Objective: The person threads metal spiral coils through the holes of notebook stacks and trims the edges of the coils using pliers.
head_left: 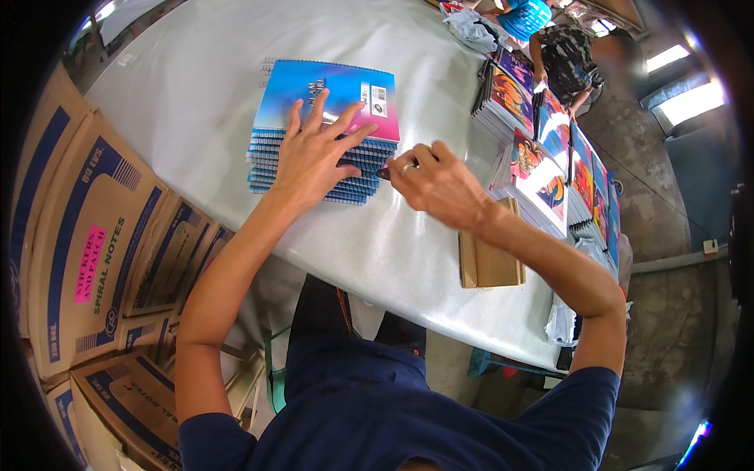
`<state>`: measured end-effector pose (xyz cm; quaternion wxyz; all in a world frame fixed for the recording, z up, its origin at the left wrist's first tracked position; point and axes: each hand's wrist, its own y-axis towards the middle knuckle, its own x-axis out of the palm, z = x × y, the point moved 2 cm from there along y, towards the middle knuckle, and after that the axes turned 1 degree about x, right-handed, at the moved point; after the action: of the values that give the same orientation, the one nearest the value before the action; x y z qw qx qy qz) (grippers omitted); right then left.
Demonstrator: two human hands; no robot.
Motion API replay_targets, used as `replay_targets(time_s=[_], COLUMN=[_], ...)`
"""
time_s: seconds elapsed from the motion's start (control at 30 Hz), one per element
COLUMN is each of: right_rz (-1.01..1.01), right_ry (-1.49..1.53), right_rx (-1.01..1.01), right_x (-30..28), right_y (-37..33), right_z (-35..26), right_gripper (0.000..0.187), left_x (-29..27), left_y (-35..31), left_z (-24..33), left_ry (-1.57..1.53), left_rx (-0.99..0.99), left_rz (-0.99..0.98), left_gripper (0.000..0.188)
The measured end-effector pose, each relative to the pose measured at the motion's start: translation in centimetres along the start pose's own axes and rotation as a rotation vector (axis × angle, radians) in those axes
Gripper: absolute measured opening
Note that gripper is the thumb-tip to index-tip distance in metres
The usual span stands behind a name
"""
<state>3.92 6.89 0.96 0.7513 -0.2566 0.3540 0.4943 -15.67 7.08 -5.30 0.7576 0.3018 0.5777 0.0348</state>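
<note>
A stack of spiral notebooks (345, 94) with blue-to-pink covers lies on the white table (204, 86). My left hand (314, 153) rests flat on top of the stack, fingers spread. My right hand (432, 184) is at the stack's right edge, fingers curled and pinched against the notebooks' side; a ring shows on one finger. Whether it grips a notebook or a small dark object at its fingertips is unclear.
Brown cardboard pieces (488, 263) lie on the table near my right forearm. Rows of colourful notebook stacks (542, 177) line the right side. Cardboard cartons (94, 251) stand at the left. Another person (565, 55) works at the far end.
</note>
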Motion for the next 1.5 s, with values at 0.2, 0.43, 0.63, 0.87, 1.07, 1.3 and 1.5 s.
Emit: replay_targets(time_s=[0.2, 0.43, 0.63, 0.87, 1.07, 1.3, 1.5], right_rz=[0.056, 0.133, -0.194, 0.202, -0.204, 0.178, 0.154], right_ry=[0.005, -0.068, 0.028, 0.021, 0.055, 0.065, 0.003], right_rx=[0.011, -0.259, 0.128, -0.266, 0.033, -0.159, -0.266], right_x=[-1.8, 0.0, 0.6, -0.2, 0.4, -0.4, 1.7], right_y=[0.6, -0.1, 0.3, 0.1, 0.0, -0.2, -0.4], right_z=[0.9, 1.5, -2.2, 1.2, -2.4, 0.0, 0.0], right_gripper=[0.012, 0.028, 0.018, 0.024, 0.016, 0.028, 0.024], left_x=[-0.2, -0.1, 0.0, 0.2, 0.1, 0.3, 0.5], left_y=[-0.6, -0.9, -1.1, -1.7, -1.7, -2.3, -2.2], left_z=[0.5, 0.7, 0.8, 1.2, 1.3, 1.6, 1.6], left_ry=[0.037, 0.015, 0.043, 0.02, 0.013, 0.027, 0.036], left_rx=[-0.01, -0.01, -0.025, -0.035, -0.022, -0.047, -0.03], left_rz=[0.068, 0.064, 0.058, 0.065, 0.048, 0.069, 0.069], left_gripper=[0.078, 0.082, 0.085, 0.092, 0.095, 0.099, 0.102])
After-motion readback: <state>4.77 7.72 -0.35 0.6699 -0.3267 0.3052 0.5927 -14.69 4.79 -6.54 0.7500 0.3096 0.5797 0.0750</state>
